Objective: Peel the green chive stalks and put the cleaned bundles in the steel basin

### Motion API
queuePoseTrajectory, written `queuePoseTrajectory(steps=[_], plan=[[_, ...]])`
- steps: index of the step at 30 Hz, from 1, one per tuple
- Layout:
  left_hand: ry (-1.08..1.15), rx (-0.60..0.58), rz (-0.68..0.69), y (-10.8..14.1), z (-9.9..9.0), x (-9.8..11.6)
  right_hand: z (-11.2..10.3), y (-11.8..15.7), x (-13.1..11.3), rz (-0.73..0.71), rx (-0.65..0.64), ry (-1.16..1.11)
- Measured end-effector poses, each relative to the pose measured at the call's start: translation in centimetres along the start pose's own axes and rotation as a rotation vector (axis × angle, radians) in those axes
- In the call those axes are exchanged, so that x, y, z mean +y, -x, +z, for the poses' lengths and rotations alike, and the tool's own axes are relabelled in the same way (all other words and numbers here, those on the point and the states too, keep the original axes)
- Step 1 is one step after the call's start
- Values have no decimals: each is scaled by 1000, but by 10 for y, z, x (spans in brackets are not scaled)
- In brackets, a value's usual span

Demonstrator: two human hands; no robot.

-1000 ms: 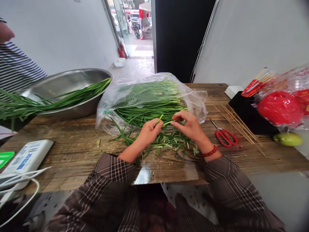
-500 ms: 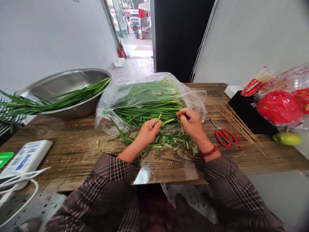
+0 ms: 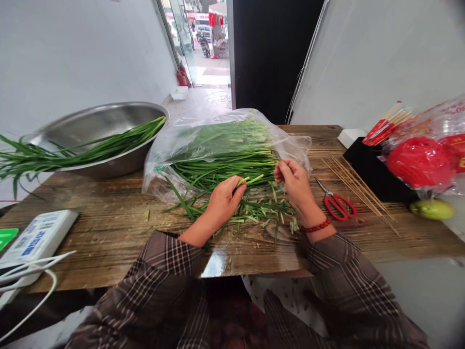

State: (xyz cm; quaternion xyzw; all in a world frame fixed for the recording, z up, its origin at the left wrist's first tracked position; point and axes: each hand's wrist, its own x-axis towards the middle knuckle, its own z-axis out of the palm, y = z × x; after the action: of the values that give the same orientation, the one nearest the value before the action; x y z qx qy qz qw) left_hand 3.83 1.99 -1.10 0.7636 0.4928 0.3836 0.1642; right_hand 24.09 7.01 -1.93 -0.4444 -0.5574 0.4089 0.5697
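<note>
My left hand (image 3: 223,201) is closed around a few garlic chives (image 3: 256,179), whose pale ends stick out to the right. Just right of these ends, my right hand (image 3: 296,186) is pinched with thumb against fingers; whatever it grips is too small to name. Behind both hands lies a heap of garlic chives (image 3: 225,167), partly under a clear plastic bag (image 3: 296,145). Loose leaves and pale trimmings (image 3: 261,211) are scattered on the wooden table (image 3: 109,228) below my hands.
A steel basin (image 3: 109,167) with more chives stands at the left. To the right lie red-handled scissors (image 3: 339,203), thin wooden skewers (image 3: 363,191) and a black box (image 3: 381,174). A white device (image 3: 39,237) with cables sits at the left front.
My right hand has shifted slightly right and toward me, away from the bagged heap. My left hand still holds the chives, with their ends pointing more to the right.
</note>
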Motion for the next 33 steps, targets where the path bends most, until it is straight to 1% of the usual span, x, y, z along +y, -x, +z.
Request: queuePoseTrajectory(steps=[2, 5, 7, 9, 10, 13, 14, 15, 16, 19, 21, 22, 24, 27, 30, 33], plan=[[-4, 13, -2, 0, 0, -1, -5, -3, 1, -21, 77, -25], [12, 66, -53, 0, -2, -2, -10, -6, 1, -106, 181, -19], [32, 107, -98, -1, -4, -1, -13, -6, 0, -171, 212, 7], [46, 138, -127, -1, -6, 1, -14, -4, -5, -239, 164, 76], [47, 147, -135, -2, -7, 2, -14, -3, -7, -281, 102, 133], [31, 147, -136, -2, -10, 6, -14, -1, -15, -412, -148, 317], [24, 142, -129, -2, -11, 7, -15, -1, -16, -442, -190, 363], [17, 140, -119, -3, -12, 7, -16, -2, -16, -458, -196, 404], [12, 142, -111, -3, -13, 8, -17, -4, -14, -461, -167, 445], [3, 162, -114, -3, -13, 7, -24, -10, -6, -439, -39, 569], [8, 179, -131, -4, -14, 6, -30, -14, -1, -440, -22, 631], [12, 191, -134, -3, -14, 5, -33, -16, 1, -444, -38, 661], [23, 211, -128, -3, -14, 4, -38, -17, 3, -445, -109, 745], [41, 218, -108, -3, -14, 4, -44, -16, 5, -427, -209, 922], [45, 215, -93, -3, -13, 3, -47, -14, 5, -418, -221, 1054], [43, 212, -88, -3, -12, 3, -46, -14, 3, -424, -210, 1075]])
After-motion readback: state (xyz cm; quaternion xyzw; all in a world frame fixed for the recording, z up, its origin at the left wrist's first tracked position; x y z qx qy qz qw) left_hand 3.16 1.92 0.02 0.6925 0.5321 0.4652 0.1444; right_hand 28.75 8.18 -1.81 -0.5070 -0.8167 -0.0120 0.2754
